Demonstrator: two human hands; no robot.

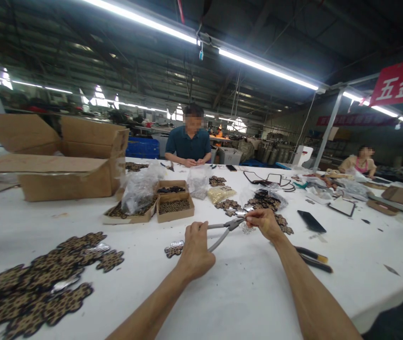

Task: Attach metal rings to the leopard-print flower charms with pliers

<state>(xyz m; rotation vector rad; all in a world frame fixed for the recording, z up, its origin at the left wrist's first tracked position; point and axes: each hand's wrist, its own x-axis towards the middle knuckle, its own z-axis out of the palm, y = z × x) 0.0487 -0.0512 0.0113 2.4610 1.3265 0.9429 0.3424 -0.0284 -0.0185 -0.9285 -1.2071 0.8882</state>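
Note:
My left hand [196, 250] is closed round the grey handles of a pair of pliers [235, 224], whose jaws point right. At the jaw tips, my right hand [263, 223] pinches something small and dark that I cannot make out. Below the jaws lies a little heap of small shiny pieces [248, 229]. A leopard-print patch [174, 249] with a silvery part rests just left of my left hand. Beyond my right hand, more leopard-print patches [265, 200] are heaped, partly under clear plastic.
Many leopard-print patches [55, 264] cover the table's left side. Small boxes of metal parts [175, 208] stand behind, beside a large open carton [70, 174]. Right of me lie a second pair of pliers [314, 259] and a black phone [311, 221]. A person [188, 141] sits opposite.

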